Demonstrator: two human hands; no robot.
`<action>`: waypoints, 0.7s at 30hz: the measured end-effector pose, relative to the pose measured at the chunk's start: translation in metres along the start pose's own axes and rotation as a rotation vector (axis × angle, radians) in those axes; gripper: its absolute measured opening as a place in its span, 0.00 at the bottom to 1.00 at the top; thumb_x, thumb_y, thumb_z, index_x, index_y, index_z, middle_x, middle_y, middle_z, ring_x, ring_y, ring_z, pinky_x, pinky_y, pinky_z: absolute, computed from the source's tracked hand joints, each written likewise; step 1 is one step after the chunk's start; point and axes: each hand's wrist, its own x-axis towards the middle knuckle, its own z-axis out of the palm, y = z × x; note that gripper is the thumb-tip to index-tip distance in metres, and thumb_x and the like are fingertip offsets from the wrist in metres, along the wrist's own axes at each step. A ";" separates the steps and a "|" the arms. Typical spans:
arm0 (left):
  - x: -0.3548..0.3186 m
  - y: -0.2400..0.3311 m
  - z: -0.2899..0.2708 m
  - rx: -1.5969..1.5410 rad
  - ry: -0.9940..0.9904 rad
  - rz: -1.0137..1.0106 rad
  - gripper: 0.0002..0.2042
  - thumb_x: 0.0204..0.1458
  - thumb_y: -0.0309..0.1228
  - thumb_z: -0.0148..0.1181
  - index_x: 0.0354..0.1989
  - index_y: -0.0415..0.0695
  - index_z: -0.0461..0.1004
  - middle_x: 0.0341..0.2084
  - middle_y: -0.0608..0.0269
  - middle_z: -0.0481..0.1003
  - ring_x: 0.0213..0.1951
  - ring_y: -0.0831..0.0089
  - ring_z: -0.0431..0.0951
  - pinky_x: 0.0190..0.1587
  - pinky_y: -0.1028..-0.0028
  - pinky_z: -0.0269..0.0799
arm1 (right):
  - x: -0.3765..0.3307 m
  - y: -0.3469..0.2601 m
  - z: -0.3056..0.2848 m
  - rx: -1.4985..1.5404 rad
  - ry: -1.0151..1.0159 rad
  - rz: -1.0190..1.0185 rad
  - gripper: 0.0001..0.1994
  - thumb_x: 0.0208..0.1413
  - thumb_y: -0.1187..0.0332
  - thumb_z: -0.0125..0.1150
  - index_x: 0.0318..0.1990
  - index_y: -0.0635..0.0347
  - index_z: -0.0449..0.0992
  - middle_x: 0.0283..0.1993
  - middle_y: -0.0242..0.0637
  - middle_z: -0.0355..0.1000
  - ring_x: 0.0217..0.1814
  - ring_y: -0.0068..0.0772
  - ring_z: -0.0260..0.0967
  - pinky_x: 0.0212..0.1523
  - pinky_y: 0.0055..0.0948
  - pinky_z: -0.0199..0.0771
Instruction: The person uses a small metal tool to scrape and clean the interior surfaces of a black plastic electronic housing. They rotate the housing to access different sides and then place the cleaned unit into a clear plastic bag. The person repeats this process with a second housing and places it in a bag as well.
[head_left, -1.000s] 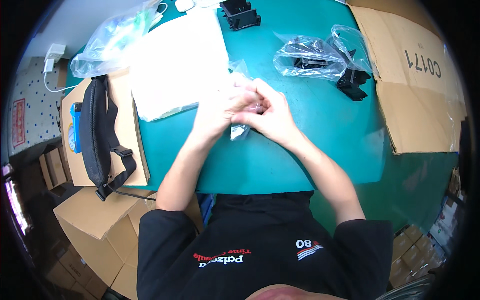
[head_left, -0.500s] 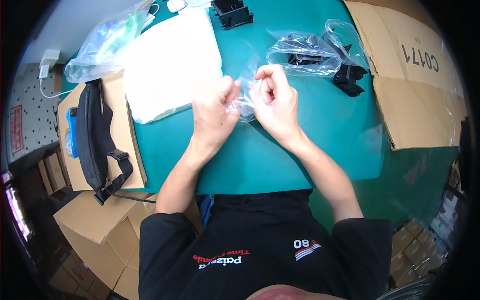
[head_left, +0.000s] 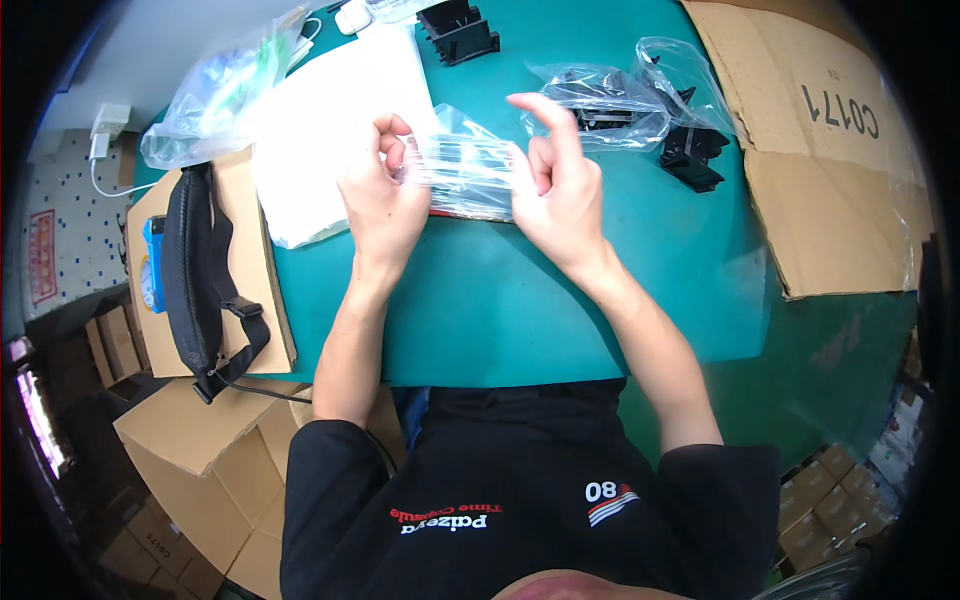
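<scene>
A clear plastic bag is stretched taut between my two hands above the green table. My left hand pinches its left edge, fingers curled in. On the other edge my right hand grips the film, with the index finger raised and bent. Beyond my right hand lies another clear bag with black plastic parts in it. The large white plastic bag lies beside and behind my left hand.
A black plastic part stands at the far edge, and another black part lies at right near an open cardboard box. At left, a black waist bag rests on cardboard. A charger hangs at far left.
My hands have moved apart, the left one to the left. The clear bag, bunched up between them before, is now spread wide and taut.
</scene>
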 end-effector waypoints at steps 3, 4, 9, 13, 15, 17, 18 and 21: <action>0.004 0.003 -0.004 0.062 -0.049 0.071 0.13 0.52 0.15 0.61 0.46 0.36 0.73 0.26 0.73 0.65 0.27 0.86 0.64 0.30 0.84 0.66 | 0.001 0.008 -0.003 -0.033 -0.141 -0.195 0.26 0.59 0.77 0.59 0.65 0.46 0.73 0.39 0.47 0.81 0.35 0.52 0.80 0.34 0.43 0.80; 0.007 0.009 -0.008 0.020 -0.148 0.051 0.14 0.51 0.16 0.63 0.46 0.39 0.75 0.24 0.71 0.66 0.26 0.84 0.66 0.30 0.81 0.68 | 0.001 0.010 -0.006 -0.040 -0.196 -0.215 0.26 0.58 0.77 0.59 0.65 0.46 0.73 0.39 0.48 0.80 0.35 0.52 0.80 0.34 0.43 0.80; 0.055 0.036 -0.036 -0.040 -0.467 0.218 0.23 0.49 0.29 0.74 0.56 0.48 0.77 0.34 0.61 0.77 0.30 0.78 0.79 0.36 0.77 0.77 | 0.008 0.022 -0.007 0.095 -0.014 -0.024 0.22 0.62 0.74 0.58 0.64 0.51 0.73 0.35 0.51 0.79 0.30 0.52 0.79 0.32 0.41 0.77; 0.119 0.006 0.007 0.435 -0.055 0.495 0.30 0.54 0.38 0.71 0.63 0.39 0.72 0.57 0.47 0.75 0.54 0.57 0.79 0.51 0.65 0.78 | 0.010 0.037 -0.005 0.125 -0.010 0.081 0.18 0.67 0.70 0.54 0.63 0.55 0.75 0.31 0.49 0.77 0.22 0.41 0.74 0.29 0.35 0.74; 0.143 -0.016 0.036 0.510 0.011 0.620 0.36 0.52 0.44 0.73 0.65 0.36 0.69 0.58 0.40 0.73 0.59 0.46 0.75 0.60 0.58 0.73 | 0.007 0.044 0.006 0.204 -0.027 0.098 0.16 0.68 0.68 0.54 0.61 0.56 0.76 0.28 0.44 0.76 0.22 0.32 0.70 0.29 0.32 0.72; 0.150 -0.043 0.053 0.631 -0.066 0.511 0.41 0.49 0.45 0.75 0.66 0.33 0.66 0.57 0.38 0.73 0.59 0.44 0.74 0.62 0.57 0.71 | 0.010 0.039 0.013 0.259 -0.061 0.137 0.15 0.69 0.66 0.53 0.59 0.57 0.78 0.26 0.40 0.74 0.22 0.25 0.67 0.29 0.31 0.70; 0.148 -0.036 0.062 0.629 -0.153 0.374 0.41 0.48 0.44 0.76 0.66 0.34 0.66 0.57 0.39 0.74 0.59 0.45 0.75 0.61 0.56 0.71 | 0.008 0.039 0.007 0.255 -0.067 0.182 0.15 0.69 0.66 0.53 0.58 0.58 0.79 0.25 0.38 0.73 0.23 0.23 0.66 0.29 0.30 0.69; 0.142 -0.023 0.064 0.571 -0.103 0.329 0.40 0.46 0.41 0.77 0.66 0.34 0.66 0.54 0.40 0.75 0.57 0.45 0.76 0.58 0.56 0.73 | 0.010 0.041 -0.002 0.298 -0.081 0.291 0.16 0.70 0.65 0.52 0.57 0.62 0.79 0.22 0.32 0.68 0.23 0.17 0.62 0.27 0.28 0.66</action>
